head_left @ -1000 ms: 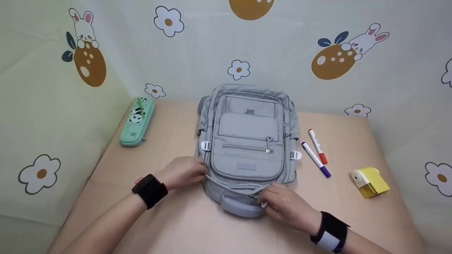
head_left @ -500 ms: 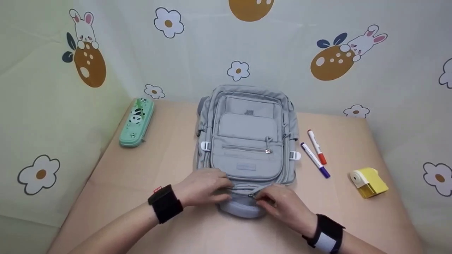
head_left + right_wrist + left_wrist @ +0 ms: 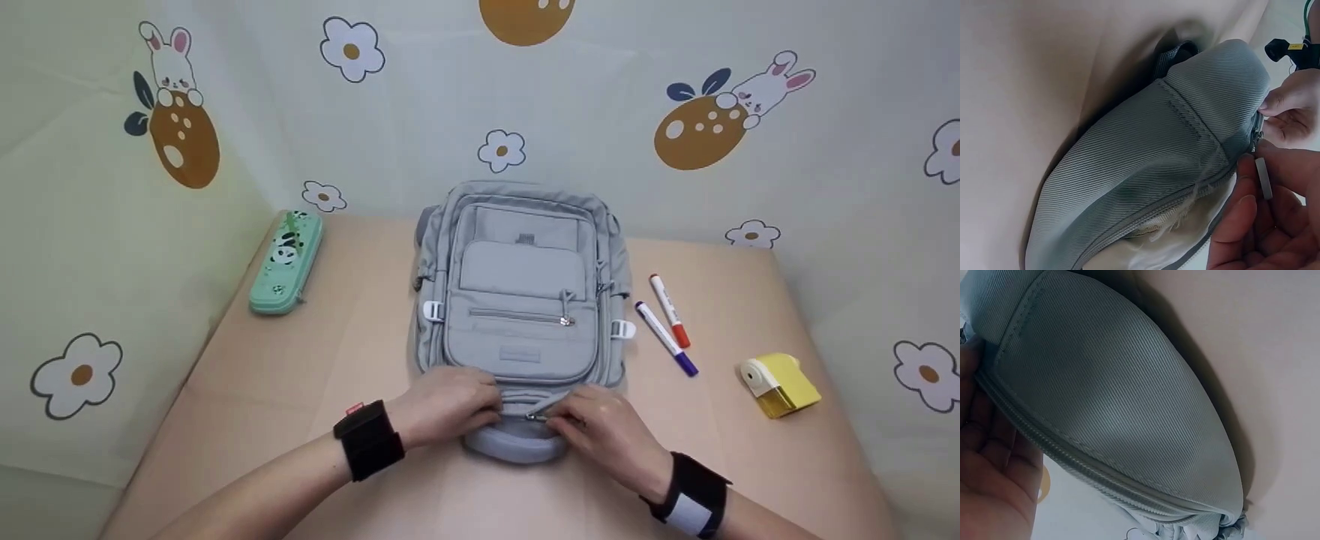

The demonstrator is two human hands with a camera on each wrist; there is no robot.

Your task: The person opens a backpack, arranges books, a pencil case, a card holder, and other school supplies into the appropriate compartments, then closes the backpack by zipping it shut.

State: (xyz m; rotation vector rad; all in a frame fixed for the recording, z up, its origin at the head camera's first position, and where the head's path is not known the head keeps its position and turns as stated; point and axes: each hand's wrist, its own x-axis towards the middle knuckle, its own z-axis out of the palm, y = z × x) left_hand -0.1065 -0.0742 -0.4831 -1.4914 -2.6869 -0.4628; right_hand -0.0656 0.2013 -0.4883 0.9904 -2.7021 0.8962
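Right hand [image 3: 607, 433], fingers pinching the flat, pale zipper pull [image 3: 1264, 178]!
Left hand [image 3: 448, 405], fingers curled, grips the grey, ribbed-fabric backpack [image 3: 525, 266] along its zip [image 3: 1084, 467]; it lies on the peach-coloured table [image 3: 360, 307], between mint-green, panda-print pencil case [image 3: 287, 262] and white, purple-capped marker [image 3: 664, 335].

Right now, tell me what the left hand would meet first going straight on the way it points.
Past the part of the backpack it holds, the left hand would likely meet the zipper slider first, with the right hand just beyond; depth there is hard to judge.
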